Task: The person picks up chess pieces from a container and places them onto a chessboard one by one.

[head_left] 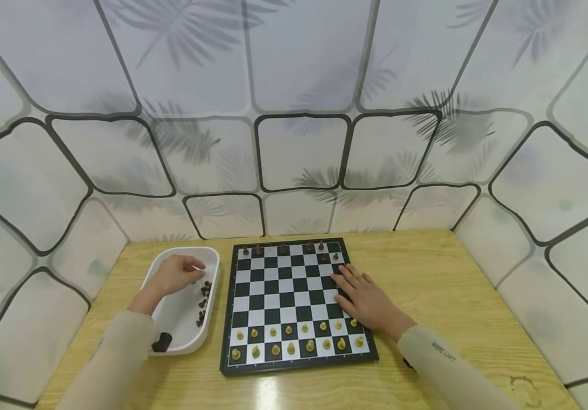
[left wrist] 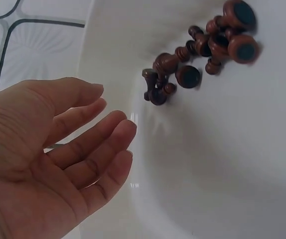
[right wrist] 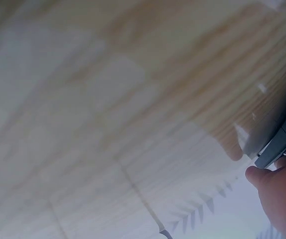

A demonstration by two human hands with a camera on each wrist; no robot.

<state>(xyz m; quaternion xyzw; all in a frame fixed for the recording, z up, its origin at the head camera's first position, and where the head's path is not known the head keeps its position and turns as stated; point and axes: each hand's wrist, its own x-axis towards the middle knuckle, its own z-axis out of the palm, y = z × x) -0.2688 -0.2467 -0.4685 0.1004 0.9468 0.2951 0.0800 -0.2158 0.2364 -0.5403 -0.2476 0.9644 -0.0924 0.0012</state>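
My left hand (head_left: 177, 274) hovers above a white tray (head_left: 183, 346), fingers loosely bent with nothing between them. Inside the tray, several dark brown chess pieces (left wrist: 198, 50) lie in a heap along one side, just past the fingertips in the left wrist view. On the table, a magnetic-looking chessboard (head_left: 286, 299) lies flat. My right hand (head_left: 363, 296) rests on its right edge, fingers spread over the squares. Two rows of yellow chess pieces (head_left: 291, 347) stand on the near side. A few brown chess pieces (head_left: 283, 249) stand at the far side, some squares between them bare.
The wooden table (head_left: 417, 267) extends to the right of the board. Behind it hangs a patterned curtain-like wall (head_left: 299, 154), with similar walls at both sides. A small black object (head_left: 162, 342) shows at the tray's near left corner, by the left sleeve.
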